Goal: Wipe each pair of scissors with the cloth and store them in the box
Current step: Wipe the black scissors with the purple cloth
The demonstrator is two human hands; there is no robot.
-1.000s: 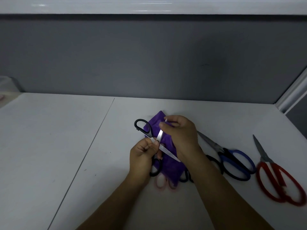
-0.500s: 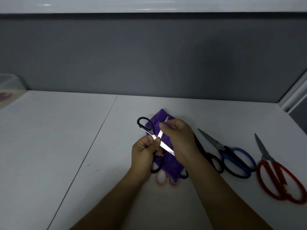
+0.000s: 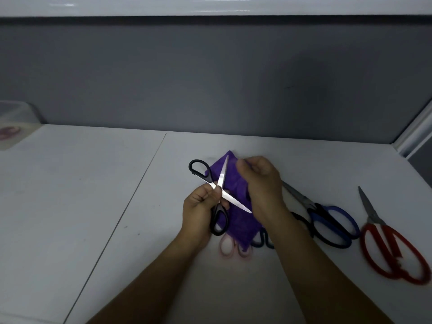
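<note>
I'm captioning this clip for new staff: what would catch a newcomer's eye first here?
The open black-handled scissors, blades crossed at centre, held by the left hand over a purple cloth that the right hand grips. Next, the red-handled scissors lying at far right, beside a blue-handled pair.

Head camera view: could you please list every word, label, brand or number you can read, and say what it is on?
None: no text can be read.
The black scissors, blue scissors, red scissors, purple cloth and box show no legible marks; the reddish patch in the box is only a blur.
</note>
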